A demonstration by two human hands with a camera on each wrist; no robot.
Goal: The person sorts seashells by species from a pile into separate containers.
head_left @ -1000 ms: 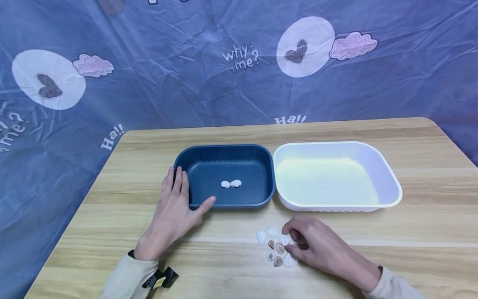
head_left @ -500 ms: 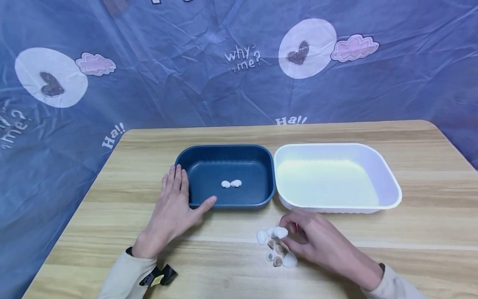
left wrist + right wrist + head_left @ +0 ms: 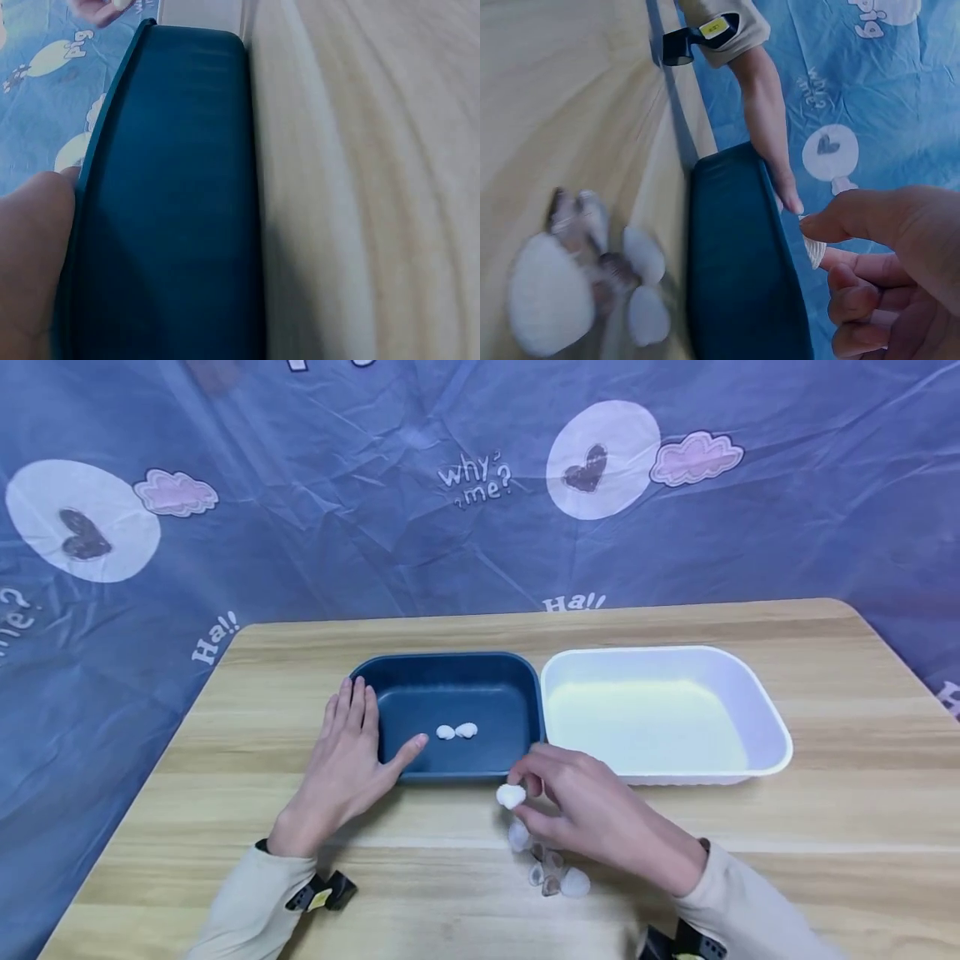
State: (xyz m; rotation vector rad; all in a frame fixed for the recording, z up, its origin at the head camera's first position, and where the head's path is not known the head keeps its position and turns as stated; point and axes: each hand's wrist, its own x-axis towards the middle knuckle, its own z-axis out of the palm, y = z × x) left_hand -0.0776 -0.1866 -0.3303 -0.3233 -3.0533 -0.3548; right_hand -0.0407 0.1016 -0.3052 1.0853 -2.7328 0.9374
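Observation:
My right hand (image 3: 585,802) pinches a white seashell (image 3: 512,796) between thumb and fingers, in front of the near right corner of the dark blue basin (image 3: 453,775). In the right wrist view the ridged shell (image 3: 814,251) shows at the fingertips. My left hand (image 3: 341,772) rests over the basin's left end, its fingers straight at the left rim and the thumb across the front rim. Two small white shells (image 3: 467,730) lie side by side inside. Below my right hand, a loose group of shells on the table includes a white one (image 3: 575,882) and a brown one (image 3: 551,886).
To the right of the blue basin stands a white basin (image 3: 667,777), rim close to rim. Both sit on a wooden table (image 3: 420,902) with rounded back corners. A blue printed cloth (image 3: 360,543) hangs behind it.
My right hand has picked up a white shell from the group and carried it up and left to the blue basin's front. My left hand has stayed at the basin.

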